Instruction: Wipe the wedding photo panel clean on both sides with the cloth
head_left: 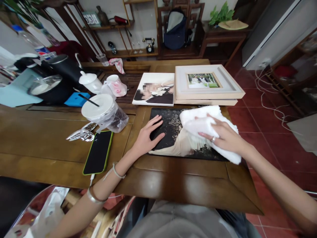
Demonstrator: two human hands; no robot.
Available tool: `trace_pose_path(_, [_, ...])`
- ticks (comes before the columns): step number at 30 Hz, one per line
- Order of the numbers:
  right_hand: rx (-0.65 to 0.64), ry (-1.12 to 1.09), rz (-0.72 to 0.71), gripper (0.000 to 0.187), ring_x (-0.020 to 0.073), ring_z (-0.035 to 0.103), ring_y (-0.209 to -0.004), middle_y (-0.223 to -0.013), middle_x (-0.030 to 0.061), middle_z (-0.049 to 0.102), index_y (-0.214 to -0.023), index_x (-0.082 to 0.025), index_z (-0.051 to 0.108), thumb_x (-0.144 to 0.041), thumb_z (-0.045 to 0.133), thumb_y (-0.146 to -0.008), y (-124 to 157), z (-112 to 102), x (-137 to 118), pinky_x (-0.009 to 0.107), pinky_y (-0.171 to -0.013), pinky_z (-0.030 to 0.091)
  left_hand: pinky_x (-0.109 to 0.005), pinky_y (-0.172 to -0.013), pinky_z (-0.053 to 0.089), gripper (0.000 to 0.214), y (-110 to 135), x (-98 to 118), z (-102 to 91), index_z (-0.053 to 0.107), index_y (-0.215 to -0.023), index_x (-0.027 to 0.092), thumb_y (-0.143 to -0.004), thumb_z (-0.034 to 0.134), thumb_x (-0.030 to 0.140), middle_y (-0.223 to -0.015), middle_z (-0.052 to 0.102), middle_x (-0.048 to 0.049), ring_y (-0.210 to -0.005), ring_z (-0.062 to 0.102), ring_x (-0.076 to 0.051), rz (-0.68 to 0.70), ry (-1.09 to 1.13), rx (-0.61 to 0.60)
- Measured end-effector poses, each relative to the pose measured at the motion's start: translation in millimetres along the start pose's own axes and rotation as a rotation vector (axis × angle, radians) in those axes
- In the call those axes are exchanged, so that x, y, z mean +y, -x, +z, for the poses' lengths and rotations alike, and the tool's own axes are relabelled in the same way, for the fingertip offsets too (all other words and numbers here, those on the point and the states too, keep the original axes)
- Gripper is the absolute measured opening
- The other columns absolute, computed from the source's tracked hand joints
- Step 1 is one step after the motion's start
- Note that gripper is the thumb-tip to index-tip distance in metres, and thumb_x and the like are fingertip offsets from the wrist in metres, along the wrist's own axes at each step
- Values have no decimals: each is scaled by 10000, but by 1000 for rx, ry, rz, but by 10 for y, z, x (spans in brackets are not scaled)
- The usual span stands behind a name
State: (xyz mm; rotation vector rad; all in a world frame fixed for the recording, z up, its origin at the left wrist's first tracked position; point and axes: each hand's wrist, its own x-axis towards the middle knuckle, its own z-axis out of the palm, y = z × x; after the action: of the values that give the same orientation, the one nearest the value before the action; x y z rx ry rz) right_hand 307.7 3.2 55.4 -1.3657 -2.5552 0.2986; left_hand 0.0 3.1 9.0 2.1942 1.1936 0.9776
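A dark photo panel (170, 138) lies flat on the wooden table, showing a pale draped dress against a black ground. My left hand (148, 135) rests on its left edge with the fingers spread. My right hand (220, 132) grips a bunched white towel (208, 122) and presses it on the right part of the panel, covering much of the picture there. Part of the towel hangs past the panel's right end. Directly behind the panel are a white-edged photo print (156, 89) and a stack topped by a framed photo (205, 82).
A lidded drink cup (104, 112) with a black straw, a charging phone (98, 152) and silver keys (83, 131) sit to the left. Farther back are a white teapot (90, 82) and a black pot (49, 89). The table's right edge (250, 185) drops to red floor tiles.
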Motion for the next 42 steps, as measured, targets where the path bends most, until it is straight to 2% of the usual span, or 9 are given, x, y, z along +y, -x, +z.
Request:
trace_pose_path(4, [47,55,39,462,409,447,-1267,-900,180,671,-746,-166,561,-547,352,-904,-270,81,139,507,-917,462,-475,-1121,342,413,3,10,0,571,-1258,175,-863,598,294,-1397,501,-121,-1345,413,-239,2,2,4])
trace_pose_path(8, [72,72,-11,407,365,577,-1120,-1091,192,654,-761,-164,546,-492,365,-918,-337,53,66,541,-990,409,-480,-1118,344,412,3,13,1,573,-1258,182,-864,596,302,-1396,503,-119,-1345,414,-239,-2,7,5])
trace_pose_path(14, [-64,-12,-220,78,278,322,-1388,-1394,168,472,-778,-169,559,-161,482,-785,43,22,-318,559,-1175,158,-493,-1121,338,415,3,6,9,572,-1263,204,-865,597,320,-1404,497,-104,-1347,410,-240,-20,13,5])
trace_pose_path(20, [-239,-198,-338,190,218,282,-1410,-1397,49,495,-692,-188,538,-51,454,-590,506,-55,-768,520,-1211,18,-485,-1129,327,420,-1,7,8,567,-1269,205,-866,597,320,-1412,489,-96,-1356,397,-237,-30,14,-4])
trace_pose_path(24, [-234,-260,-360,218,203,329,-1389,-1363,56,530,-813,-183,593,-60,453,-700,580,-116,-716,455,-1205,180,-481,-1129,328,419,4,10,1,565,-1271,212,-867,594,319,-1415,487,-87,-1357,396,-236,-33,10,-12])
trace_pose_path(28, [-218,-260,-174,235,265,372,-1361,-1282,136,584,-916,-162,629,-362,516,-868,419,-75,-392,395,-1018,451,-471,-1129,331,425,3,9,-1,571,-1266,191,-862,600,320,-1404,497,-105,-1351,405,-240,-28,10,-9])
trace_pose_path(35, [-12,-243,89,418,257,639,-903,-793,56,661,-698,-185,545,-533,425,-895,-206,16,31,414,-897,476,-489,-1120,340,421,-5,6,-4,572,-1263,198,-863,599,325,-1396,505,-107,-1346,413,-244,-19,11,-3])
trace_pose_path(39, [131,-82,97,352,278,624,-940,-899,102,662,-805,-170,554,-476,416,-913,-356,75,28,467,-954,438,-486,-1119,342,419,0,4,-4,575,-1259,195,-863,598,330,-1392,509,-110,-1343,417,-243,-17,13,2])
trace_pose_path(42, [71,78,-4,235,322,579,-1105,-1059,149,662,-905,-155,568,-339,423,-916,-283,67,-120,535,-1020,377,-497,-1115,343,415,2,0,0,576,-1259,207,-866,594,340,-1393,509,-104,-1340,420,-249,-17,19,7])
